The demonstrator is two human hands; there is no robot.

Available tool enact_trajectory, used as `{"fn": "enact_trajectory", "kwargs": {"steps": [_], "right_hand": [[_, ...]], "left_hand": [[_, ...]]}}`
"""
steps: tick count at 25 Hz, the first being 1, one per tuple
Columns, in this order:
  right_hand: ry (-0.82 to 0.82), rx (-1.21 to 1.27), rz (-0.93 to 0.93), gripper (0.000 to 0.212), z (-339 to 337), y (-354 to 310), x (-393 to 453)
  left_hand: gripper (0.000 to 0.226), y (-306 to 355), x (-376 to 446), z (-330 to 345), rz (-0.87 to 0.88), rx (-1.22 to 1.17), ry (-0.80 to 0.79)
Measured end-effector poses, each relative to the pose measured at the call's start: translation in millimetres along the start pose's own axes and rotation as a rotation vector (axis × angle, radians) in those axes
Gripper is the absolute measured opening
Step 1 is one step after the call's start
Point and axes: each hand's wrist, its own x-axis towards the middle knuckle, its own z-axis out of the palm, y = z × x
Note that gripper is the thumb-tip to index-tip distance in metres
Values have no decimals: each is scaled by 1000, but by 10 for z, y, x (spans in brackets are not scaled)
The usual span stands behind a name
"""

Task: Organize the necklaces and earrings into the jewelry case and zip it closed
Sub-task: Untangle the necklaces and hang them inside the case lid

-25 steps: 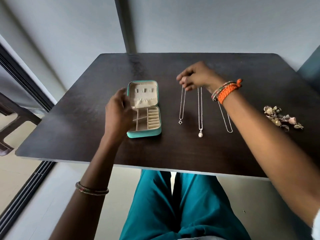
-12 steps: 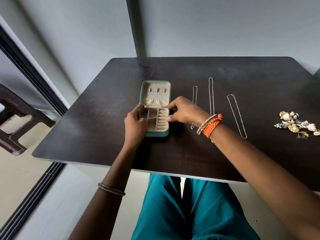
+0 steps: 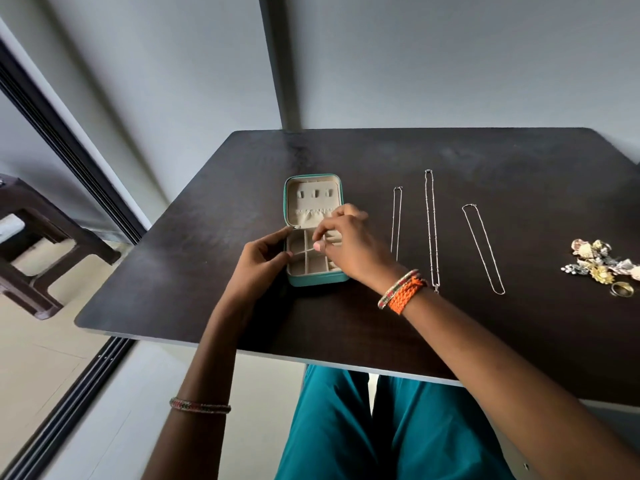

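A teal jewelry case [image 3: 290, 202] lies open on the dark table [image 3: 381, 154], its beige lid flat at the back and its compartment tray in front. My left hand [image 3: 258, 263] grips the tray's left wall with thumb and fingers. My right hand [image 3: 351, 244] hovers over the tray, and its thumb and forefinger pinch a thin beige divider strip [image 3: 301, 251] inside it. Three silver necklaces lie stretched out to the right of the case: a short one [image 3: 397, 216], a long one [image 3: 430, 230] and a third [image 3: 483, 249]. Further right lies a pile of earrings [image 3: 601, 261].
A gold ring [image 3: 622, 289] lies just in front of the earring pile. A dark stool [image 3: 38, 244] stands on the floor to the left, beside a sliding-door track. The table's front edge runs above my lap. A grey wall stands behind the table.
My right hand left the tops of the necklaces, came to the case's right edge, and now reaches into the tray. My left hand shifted to the tray's left wall.
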Motion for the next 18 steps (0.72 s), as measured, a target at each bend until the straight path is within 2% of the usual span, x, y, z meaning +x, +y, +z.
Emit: {"fn": "enact_trajectory", "kwargs": {"steps": [4, 8, 13, 18], "right_hand": [[-5, -155, 26, 9, 55, -51, 65], [-35, -227, 37, 9, 38, -89, 125], [-69, -143, 111, 11, 46, -45, 132], [-128, -172, 177, 8, 0, -45, 214]], "left_hand": [[11, 38, 29, -52, 68, 332, 98], [4, 93, 73, -22, 77, 470, 157], [2, 41, 91, 49, -11, 465, 262], [3, 46, 96, 88, -153, 419, 256]]}}
